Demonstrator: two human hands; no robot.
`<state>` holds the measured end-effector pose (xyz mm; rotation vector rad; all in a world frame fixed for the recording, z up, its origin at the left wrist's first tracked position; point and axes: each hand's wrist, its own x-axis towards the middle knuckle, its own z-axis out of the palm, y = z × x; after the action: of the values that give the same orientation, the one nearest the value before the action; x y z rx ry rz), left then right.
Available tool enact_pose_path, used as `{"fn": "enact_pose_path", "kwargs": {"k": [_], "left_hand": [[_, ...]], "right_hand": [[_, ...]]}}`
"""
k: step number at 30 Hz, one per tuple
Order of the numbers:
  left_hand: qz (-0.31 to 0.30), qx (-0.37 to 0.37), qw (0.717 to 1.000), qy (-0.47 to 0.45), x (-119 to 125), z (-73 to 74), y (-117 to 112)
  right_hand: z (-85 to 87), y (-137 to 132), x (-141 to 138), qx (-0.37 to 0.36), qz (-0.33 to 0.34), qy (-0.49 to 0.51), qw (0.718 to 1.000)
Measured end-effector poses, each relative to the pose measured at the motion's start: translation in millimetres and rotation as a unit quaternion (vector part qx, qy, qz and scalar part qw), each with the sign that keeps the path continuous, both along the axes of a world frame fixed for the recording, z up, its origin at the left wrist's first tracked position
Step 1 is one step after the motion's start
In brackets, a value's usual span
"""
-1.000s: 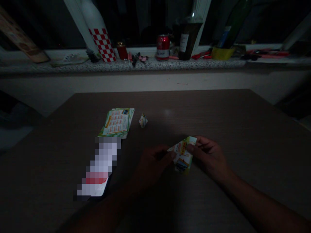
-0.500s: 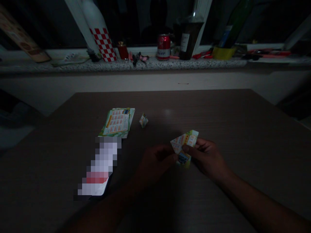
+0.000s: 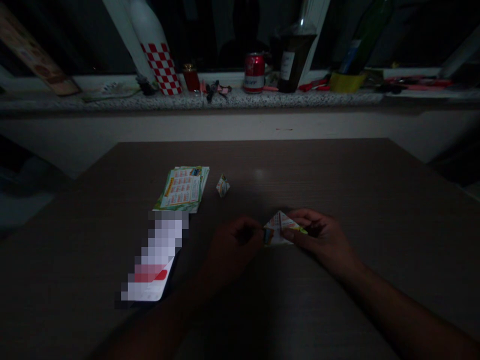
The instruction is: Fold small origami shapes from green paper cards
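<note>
A small printed paper sheet, folded into a triangle, lies low over the dark wooden table between both hands. My left hand pinches its left edge. My right hand pinches and presses its right side with fingers closed on it. A stack of the same printed sheets lies to the left, farther back. One small folded paper piece stands beside the stack.
A phone with a lit screen lies at the left of my left hand. Behind the table runs a stone sill with a red can, dark bottles, a red-checked white bottle and small clutter.
The sheet was held up and partly unfolded between the hands; now it is folded into a flatter triangle and lowered toward the table. Both hands moved slightly back with it.
</note>
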<state>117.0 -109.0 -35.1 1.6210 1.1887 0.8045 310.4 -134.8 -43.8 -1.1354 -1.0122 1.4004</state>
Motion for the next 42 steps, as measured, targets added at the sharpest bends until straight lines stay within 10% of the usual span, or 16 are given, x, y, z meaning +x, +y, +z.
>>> {"fn": "enact_pose_path", "kwargs": {"k": [8, 29, 42], "left_hand": [[-0.097, 0.061, 0.993, 0.037, -4.7, 7.5, -0.2], [-0.072, -0.102, 0.984, -0.125, -1.5, 4.4, -3.5], [-0.081, 0.068, 0.994, -0.011, -2.8, 5.2, -5.9]], "right_hand": [[0.5, -5.2, -0.2, 0.042, 0.095, -0.124, 0.987], [4.3, -6.9, -1.4, 0.039, 0.119, -0.075, 0.989], [3.8, -6.8, 0.9, 0.021, 0.144, -0.045, 0.988]]}}
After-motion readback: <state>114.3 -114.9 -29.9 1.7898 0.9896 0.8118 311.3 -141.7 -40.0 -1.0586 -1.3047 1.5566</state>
